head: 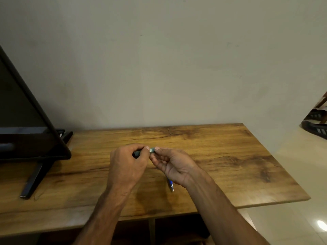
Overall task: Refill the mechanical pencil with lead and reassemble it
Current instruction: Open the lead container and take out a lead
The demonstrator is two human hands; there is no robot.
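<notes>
My left hand (126,164) grips a small dark lead case (139,152) above the middle of the wooden table (230,156). My right hand (174,165) pinches the case's pale end (151,150) between thumb and forefinger, so both hands meet on it. A blue mechanical pencil (170,185) lies on the table under my right wrist, with its metal tip toward me. Most of the pencil is hidden by the hand. No loose lead can be made out.
A black monitor (23,121) on a slanted stand (35,177) fills the table's left side. A bare wall stands behind the table. The right table edge (283,165) borders a light tiled floor, where dark objects (316,124) sit at far right.
</notes>
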